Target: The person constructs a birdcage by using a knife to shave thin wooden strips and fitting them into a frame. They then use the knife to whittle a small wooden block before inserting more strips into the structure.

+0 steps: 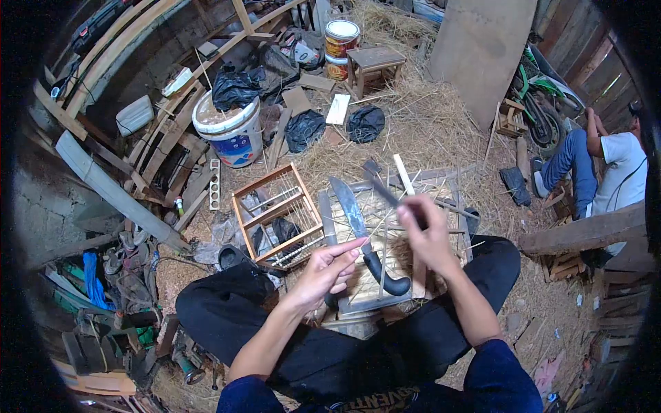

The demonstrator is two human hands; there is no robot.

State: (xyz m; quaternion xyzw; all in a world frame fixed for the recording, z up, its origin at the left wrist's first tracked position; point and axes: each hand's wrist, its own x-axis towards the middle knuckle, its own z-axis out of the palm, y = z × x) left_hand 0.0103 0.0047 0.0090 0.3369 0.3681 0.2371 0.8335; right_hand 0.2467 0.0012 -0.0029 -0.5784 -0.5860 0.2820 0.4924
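My left hand [327,274] is closed above the low work board, thumb pressed towards the index finger; anything in the pinch is too small to make out. My right hand [427,233], a little higher and to the right, grips a dark tool with a wider end [383,184], smeared by motion. Between the hands a large knife [349,206] with a black hooked handle lies on the wooden work board [330,249], its blade pointing away. Thin sticks [383,255] are scattered over the board. Left of it stands a wooden frame with thin bars [297,180], like a small cage.
My crossed legs [227,306] border the board. Beyond are a white bucket [237,141], black plastic bags [303,131], a small stool [375,58] and stacked paint cans [342,41]. Straw covers the floor. Another person [616,165] sits at right near a green motorbike [540,103].
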